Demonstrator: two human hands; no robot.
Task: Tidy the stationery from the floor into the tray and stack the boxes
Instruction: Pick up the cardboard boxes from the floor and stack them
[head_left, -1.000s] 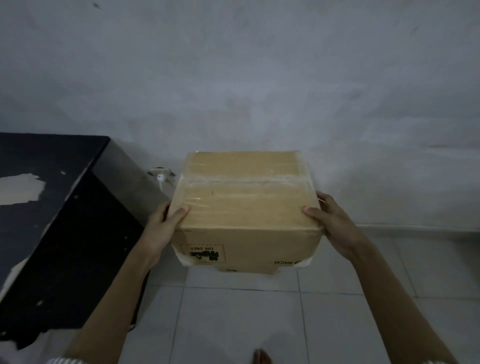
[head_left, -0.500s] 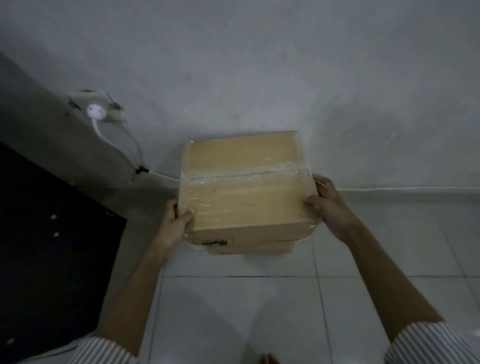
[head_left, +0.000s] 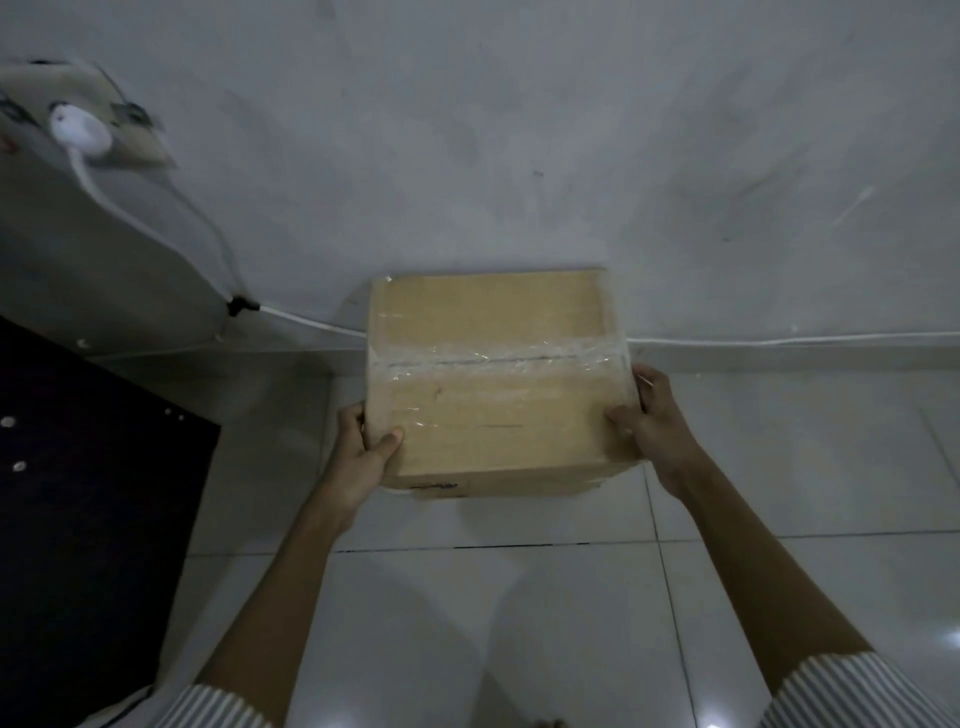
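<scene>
Cardboard box (head_left: 493, 374) (taped on top) gripped at its sides by left hand (head_left: 363, 452) and right hand (head_left: 652, 415), against the wall (head_left: 519, 130).

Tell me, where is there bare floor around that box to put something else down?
Bare tiles lie open in front of the box, and right of it along the wall. Tighter on the left, between the box and the dark cabinet, where a white cable runs.
</scene>
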